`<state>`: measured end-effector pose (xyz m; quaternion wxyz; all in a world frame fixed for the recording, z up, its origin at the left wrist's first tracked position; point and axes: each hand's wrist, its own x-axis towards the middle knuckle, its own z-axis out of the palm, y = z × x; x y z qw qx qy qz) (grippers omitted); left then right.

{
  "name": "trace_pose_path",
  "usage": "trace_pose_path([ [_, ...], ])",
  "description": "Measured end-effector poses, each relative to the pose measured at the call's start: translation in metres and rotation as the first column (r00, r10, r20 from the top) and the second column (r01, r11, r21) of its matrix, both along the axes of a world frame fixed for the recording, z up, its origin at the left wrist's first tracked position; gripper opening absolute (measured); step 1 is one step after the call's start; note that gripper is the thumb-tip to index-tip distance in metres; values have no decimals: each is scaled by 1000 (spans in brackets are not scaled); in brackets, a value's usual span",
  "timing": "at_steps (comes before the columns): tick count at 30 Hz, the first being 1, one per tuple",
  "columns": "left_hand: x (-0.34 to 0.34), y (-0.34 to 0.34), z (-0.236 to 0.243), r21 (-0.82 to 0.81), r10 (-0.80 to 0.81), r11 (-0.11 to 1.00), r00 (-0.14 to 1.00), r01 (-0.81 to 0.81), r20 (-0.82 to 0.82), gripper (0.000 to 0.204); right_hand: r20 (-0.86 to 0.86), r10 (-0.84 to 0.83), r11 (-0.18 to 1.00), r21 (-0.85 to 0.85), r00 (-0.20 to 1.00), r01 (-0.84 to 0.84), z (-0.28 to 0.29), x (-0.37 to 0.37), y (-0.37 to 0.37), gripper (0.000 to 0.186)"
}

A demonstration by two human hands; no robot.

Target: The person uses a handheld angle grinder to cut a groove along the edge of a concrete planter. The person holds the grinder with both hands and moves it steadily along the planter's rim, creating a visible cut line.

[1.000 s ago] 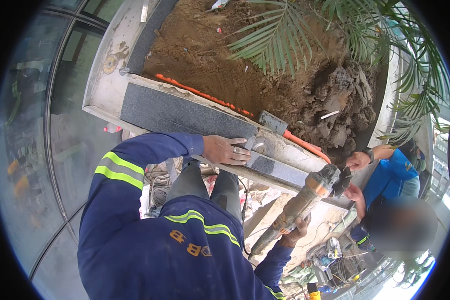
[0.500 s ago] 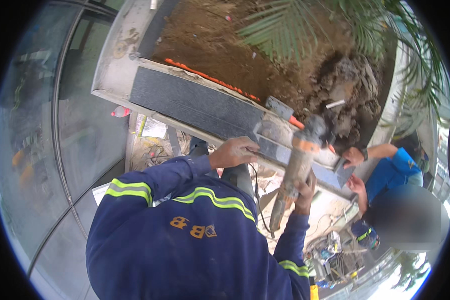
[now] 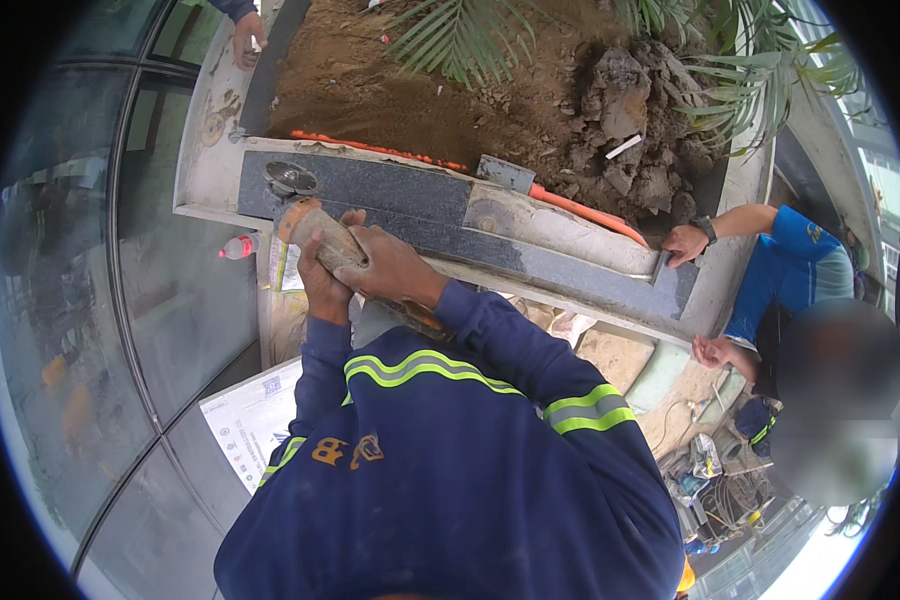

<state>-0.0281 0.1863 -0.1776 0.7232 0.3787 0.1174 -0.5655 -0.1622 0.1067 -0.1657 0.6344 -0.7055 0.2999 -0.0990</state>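
My left hand [image 3: 322, 272] and my right hand [image 3: 382, 265] are both wrapped round the body of a dusty angle grinder [image 3: 304, 226] with an orange collar. Its round disc [image 3: 291, 178] points away from me, over the left part of a dark granite strip [image 3: 380, 208] along the planter's near ledge. Whether the disc touches the stone I cannot tell. To the right, a pale recessed section [image 3: 555, 233] of the ledge holds a round mark, and a narrower dark strip runs below it.
A co-worker [image 3: 785, 275] in blue has a hand [image 3: 685, 243] on the ledge's right end. Another person's hand [image 3: 247, 42] is at the top left. Soil [image 3: 480, 120], palm fronds, an orange pipe [image 3: 585, 210], a glass wall [image 3: 185, 290], a bottle [image 3: 240, 247] and clutter surround me.
I have swung the grinder from the right over to the left end of the stone. My left hand left the ledge and took hold of it too. A hand has appeared top left.
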Motion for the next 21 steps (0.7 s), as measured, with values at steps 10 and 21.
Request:
trace_pose_path([
  [10, 20, 4, -10, 110, 374, 911, 909, -397, 186, 42, -351, 161, 867, -396, 923, -302, 15, -20, 19, 54],
  [21, 113, -45, -77, -39, 456, 889, 873, -457, 171, 44, -489, 166, 756, -495, 857, -429, -18, 89, -44, 50],
])
